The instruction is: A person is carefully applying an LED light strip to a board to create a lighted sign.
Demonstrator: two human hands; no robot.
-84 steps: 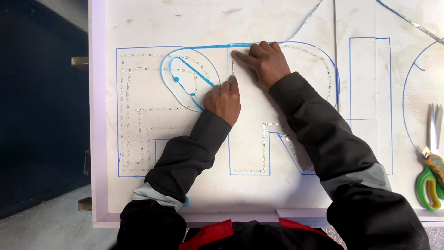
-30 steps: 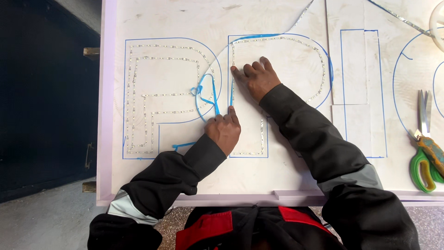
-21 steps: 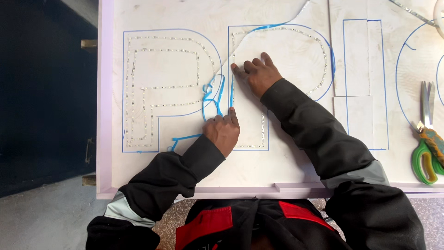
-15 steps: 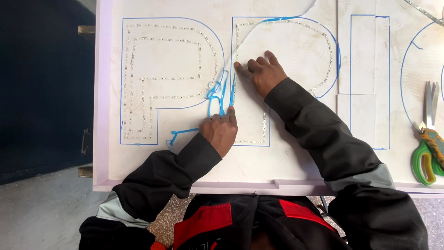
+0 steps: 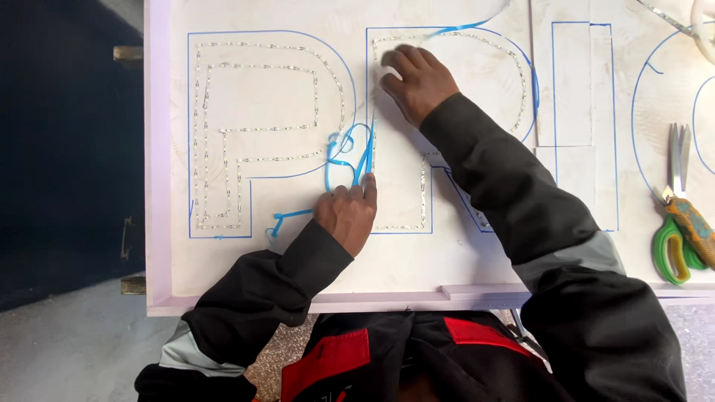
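Blue strip (image 5: 350, 152), loosely looped beside the second letter's left edge, may tangle; left hand (image 5: 346, 217) fingers pinch its lower end, right hand (image 5: 417, 78) presses flat on the white sign board (image 5: 298, 253).

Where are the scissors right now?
In the head view the scissors lie at the far right edge of the white board, blades pointing away from the person, green and orange handles near the board's front edge, well clear of the right hand.
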